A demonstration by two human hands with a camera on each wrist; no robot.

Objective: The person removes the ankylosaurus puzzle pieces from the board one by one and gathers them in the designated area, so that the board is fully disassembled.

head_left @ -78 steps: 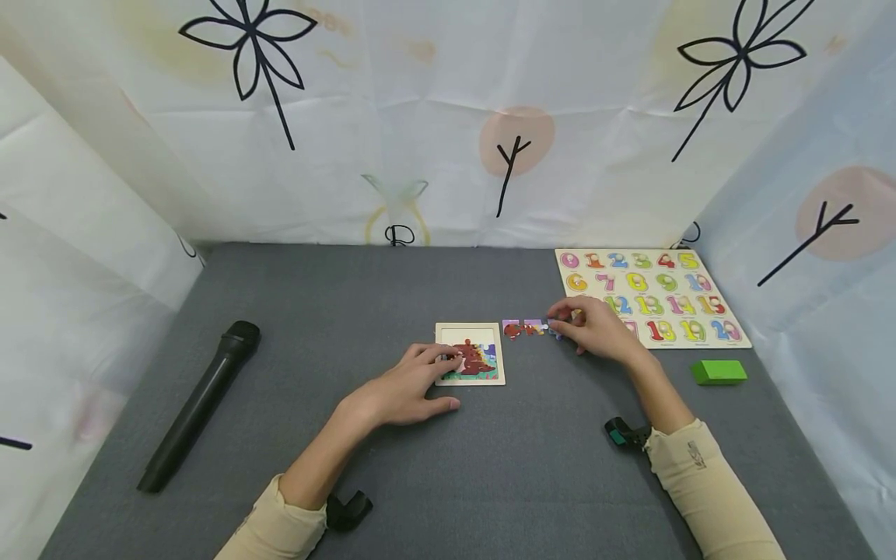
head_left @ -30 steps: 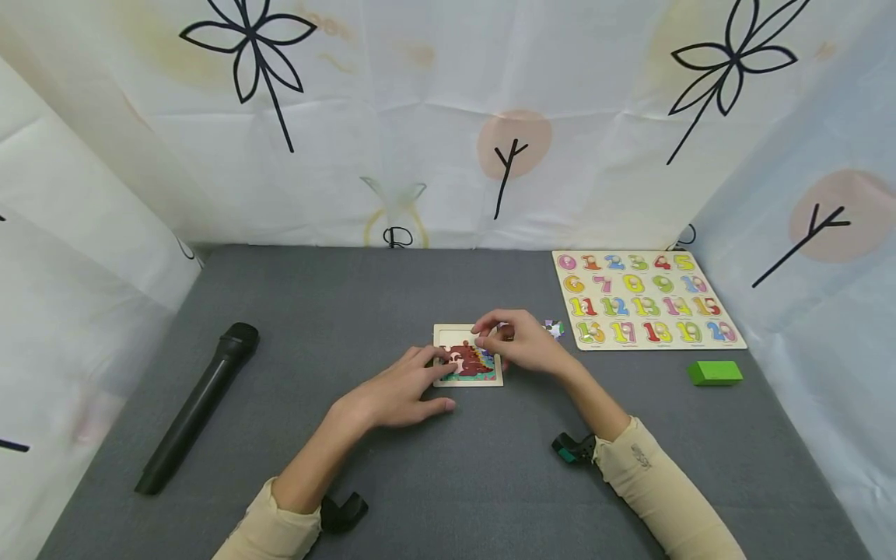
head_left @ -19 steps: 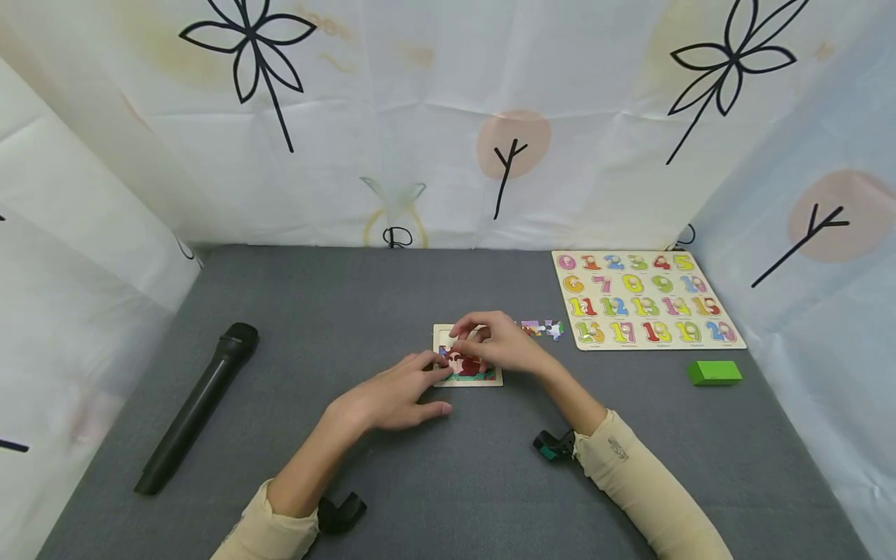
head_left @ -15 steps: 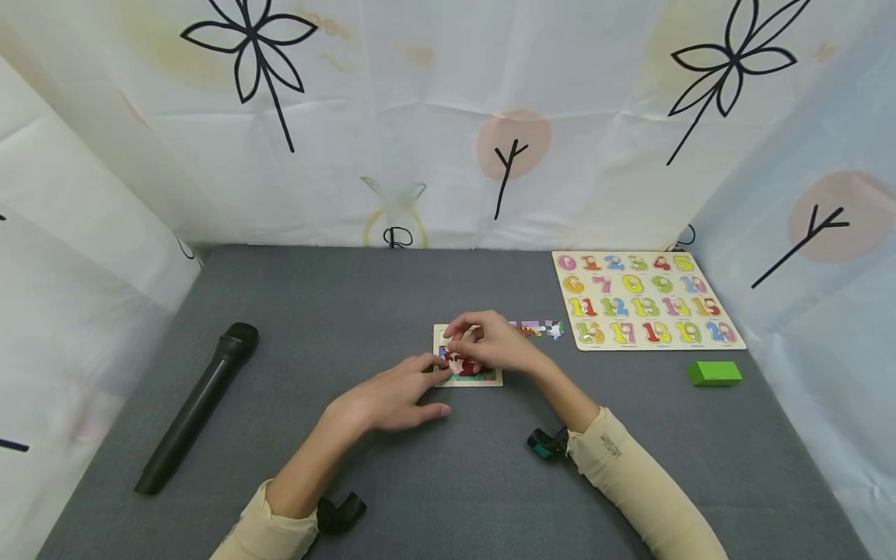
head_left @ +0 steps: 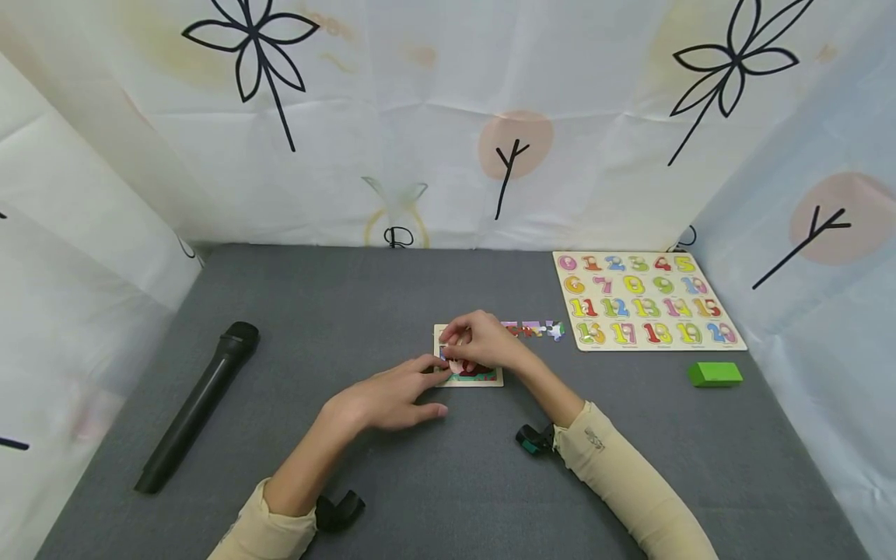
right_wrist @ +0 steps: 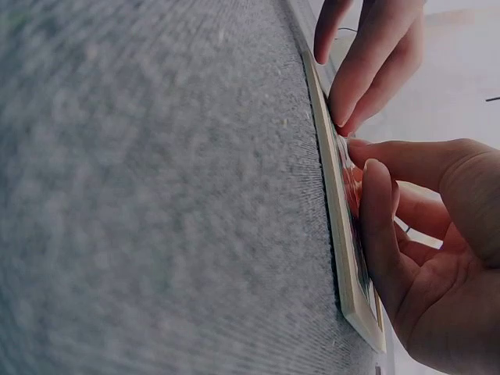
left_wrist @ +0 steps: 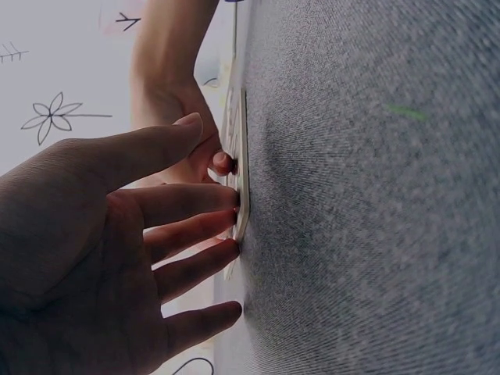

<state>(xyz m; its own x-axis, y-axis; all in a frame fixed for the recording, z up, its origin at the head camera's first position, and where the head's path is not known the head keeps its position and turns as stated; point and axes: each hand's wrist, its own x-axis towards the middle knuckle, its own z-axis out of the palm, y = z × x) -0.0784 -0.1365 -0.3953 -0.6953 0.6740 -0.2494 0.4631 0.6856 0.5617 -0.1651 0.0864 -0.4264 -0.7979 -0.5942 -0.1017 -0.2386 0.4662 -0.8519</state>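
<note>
A small wooden jigsaw puzzle [head_left: 479,381] with a pale frame and a reddish-brown dinosaur picture lies mid-table. My left hand [head_left: 393,394] rests its fingertips at the puzzle's left edge, fingers extended and thumb spread, as the left wrist view also shows. My right hand [head_left: 483,341] reaches over the puzzle's upper left part. Its thumb and fingers come together in a pinch on a puzzle piece [right_wrist: 353,144], low against the picture and mostly hidden by the fingers. Just right of the frame lies a short row of loose puzzle pieces [head_left: 533,330] with purple tops.
A number board [head_left: 647,302] with coloured numerals lies at the back right, a green block [head_left: 715,374] in front of it. A black microphone [head_left: 199,406] lies at the left. White patterned cloth [head_left: 420,117] stands round the grey table [head_left: 448,498].
My right hand has come left from the loose pieces to the puzzle's upper left, uncovering the row again. My left hand has stayed at the frame's left side, nearly still.
</note>
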